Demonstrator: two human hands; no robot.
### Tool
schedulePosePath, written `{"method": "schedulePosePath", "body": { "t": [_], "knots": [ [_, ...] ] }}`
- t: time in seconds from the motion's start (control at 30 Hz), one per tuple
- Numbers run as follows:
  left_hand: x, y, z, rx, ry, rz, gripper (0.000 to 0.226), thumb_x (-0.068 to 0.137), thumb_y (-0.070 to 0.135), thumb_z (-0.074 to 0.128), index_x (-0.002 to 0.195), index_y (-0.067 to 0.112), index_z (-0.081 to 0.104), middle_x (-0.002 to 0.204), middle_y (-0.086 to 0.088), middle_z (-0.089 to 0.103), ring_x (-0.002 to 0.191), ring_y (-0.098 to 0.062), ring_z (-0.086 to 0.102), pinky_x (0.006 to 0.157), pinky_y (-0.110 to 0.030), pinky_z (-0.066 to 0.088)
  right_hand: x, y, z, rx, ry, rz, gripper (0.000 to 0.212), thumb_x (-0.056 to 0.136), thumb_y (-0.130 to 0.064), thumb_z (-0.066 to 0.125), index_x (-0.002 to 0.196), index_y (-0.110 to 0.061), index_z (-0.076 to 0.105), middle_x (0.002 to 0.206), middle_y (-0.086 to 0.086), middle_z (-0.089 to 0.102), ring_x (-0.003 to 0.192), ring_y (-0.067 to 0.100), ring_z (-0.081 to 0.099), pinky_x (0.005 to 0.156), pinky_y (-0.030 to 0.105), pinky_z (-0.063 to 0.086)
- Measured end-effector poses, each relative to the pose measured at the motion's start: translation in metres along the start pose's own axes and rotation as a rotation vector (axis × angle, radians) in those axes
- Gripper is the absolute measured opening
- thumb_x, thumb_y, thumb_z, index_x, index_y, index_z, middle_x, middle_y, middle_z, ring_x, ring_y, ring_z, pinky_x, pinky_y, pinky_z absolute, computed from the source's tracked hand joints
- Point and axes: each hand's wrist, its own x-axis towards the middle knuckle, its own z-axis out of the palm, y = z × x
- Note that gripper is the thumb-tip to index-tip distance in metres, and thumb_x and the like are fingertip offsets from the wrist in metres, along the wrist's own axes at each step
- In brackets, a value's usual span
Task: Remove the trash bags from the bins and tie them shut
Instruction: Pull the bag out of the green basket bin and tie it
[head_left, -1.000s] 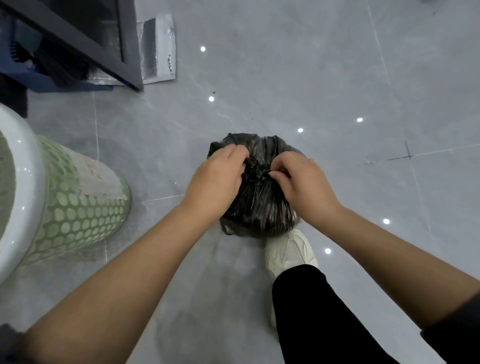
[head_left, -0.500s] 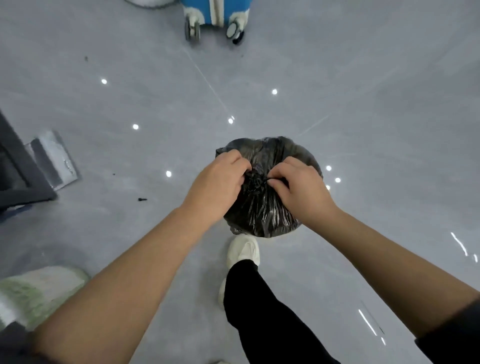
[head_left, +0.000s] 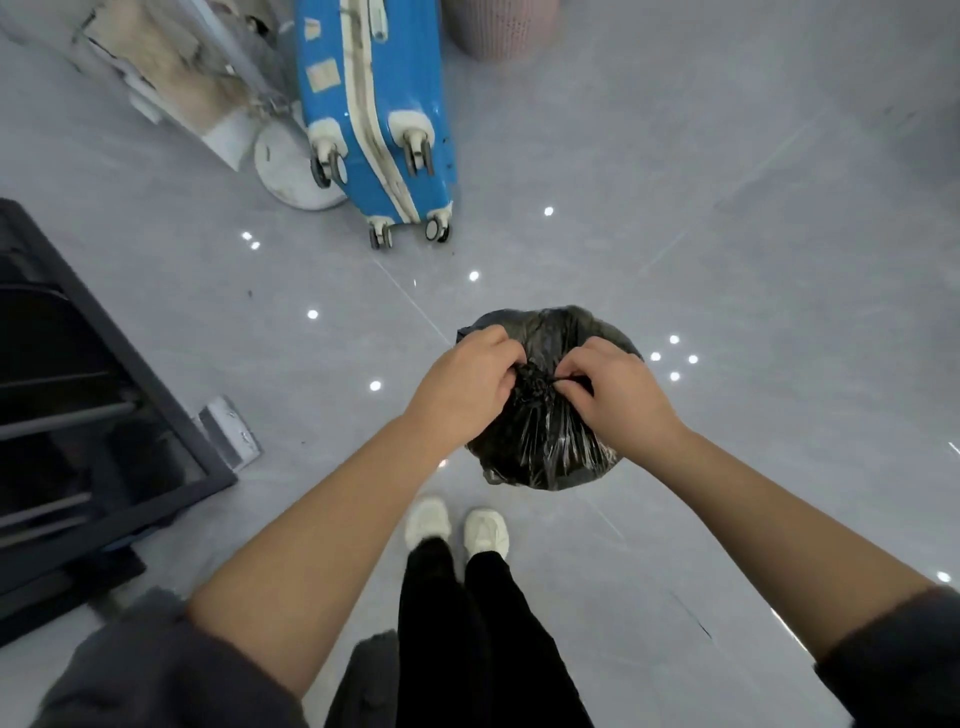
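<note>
A bulging, glossy black trash bag (head_left: 540, 452), neck bunched tight on top, just off centre at four o'clock.

Left hand (head_left: 462, 395) and right hand (head_left: 618, 400): bare, no gloves, rings or watch visible. Both forearms are bare from the wrist back. Left sleeve (head_left: 156, 670): dark grey, soft fabric, bunched, ending well behind the hand. Right sleeve (head_left: 898, 660): same dark grey. Below the hands: black trousers (head_left: 467, 623), loose-cut, and a pair of off-white shoes (head_left: 485, 530). A dark grey garment hem (head_left: 363, 675) hangs beside the trousers.
</note>
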Motion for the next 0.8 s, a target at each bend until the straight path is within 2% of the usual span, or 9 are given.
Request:
{"method": "schedulePosePath", "body": {
  "t": [0.27, 0.47, 0.67, 0.8],
  "knots": [
    [0.112, 0.057, -0.083, 0.022, 0.006, 0.007, 0.022, 0.089, 0.009, 0.052, 0.108, 0.010, 0.064, 0.105, -0.004, 0.057, 0.099, -0.021, 0.054, 0.080, -0.030, 0.044, 0.066, 0.004, -0.127, 0.000, 0.013, 0.057, 0.010, 0.086, -0.022, 0.066, 0.093, -0.015, 0.067, 0.094, 0.002, 0.056, 0.083, 0.025, 0.059, 0.078, 0.042, 0.049],
    [0.225, 0.097, -0.118, 0.018, -0.064, 0.042, 0.022, 0.090, 0.012, 0.051, 0.108, 0.013, 0.064, 0.106, -0.001, 0.056, 0.100, -0.019, 0.053, 0.081, -0.029, 0.043, 0.133, 0.048, -0.223, -0.038, -0.013, 0.105, 0.007, 0.085, -0.025, 0.065, 0.090, -0.020, 0.066, 0.093, -0.003, 0.054, 0.081, 0.021, 0.059, 0.075, 0.042, 0.051],
    [0.335, 0.144, -0.145, 0.011, -0.029, 0.031, 0.021, 0.089, 0.011, 0.053, 0.106, 0.013, 0.065, 0.105, -0.002, 0.056, 0.099, -0.020, 0.053, 0.084, -0.036, 0.046, 0.197, 0.091, -0.323, -0.078, 0.012, 0.105, 0.009, 0.086, -0.022, 0.063, 0.093, -0.018, 0.067, 0.096, 0.000, 0.055, 0.085, 0.023, 0.058, 0.078, 0.038, 0.048],
    [0.411, 0.176, -0.145, -0.004, 0.023, -0.001, 0.021, 0.089, 0.012, 0.053, 0.106, 0.014, 0.065, 0.104, 0.000, 0.057, 0.087, -0.016, 0.053, 0.077, -0.026, 0.042, 0.237, 0.140, -0.378, -0.101, 0.018, 0.080, 0.011, 0.088, -0.020, 0.060, 0.097, -0.017, 0.066, 0.102, 0.001, 0.055, 0.090, 0.023, 0.057, 0.079, 0.039, 0.048]
  ]
}}
